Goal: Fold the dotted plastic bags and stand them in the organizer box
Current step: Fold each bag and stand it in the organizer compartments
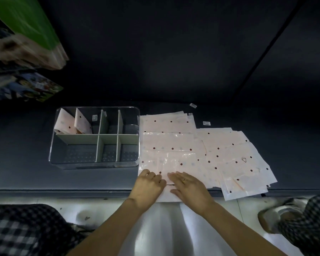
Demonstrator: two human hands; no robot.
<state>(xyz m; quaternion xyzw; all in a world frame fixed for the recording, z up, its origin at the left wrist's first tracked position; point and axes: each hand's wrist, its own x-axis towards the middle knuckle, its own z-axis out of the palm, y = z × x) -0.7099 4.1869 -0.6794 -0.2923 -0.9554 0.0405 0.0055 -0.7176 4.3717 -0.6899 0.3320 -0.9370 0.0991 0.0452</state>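
The clear organizer box (94, 137) sits at left on the dark desk (26, 145), two folded dotted bags (72, 122) standing in its back-left compartment. Just right of it lies the flat dotted bag (168, 145), long axis running away from the person. The left hand (148, 187) and right hand (188, 187) press its near edge, fingers straight, side by side.

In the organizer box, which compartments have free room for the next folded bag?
The organizer box has free front compartments and two free back-right ones. The back-left compartment is crowded: two folded bags stand there. Right of the box, flat bags cover the surface.
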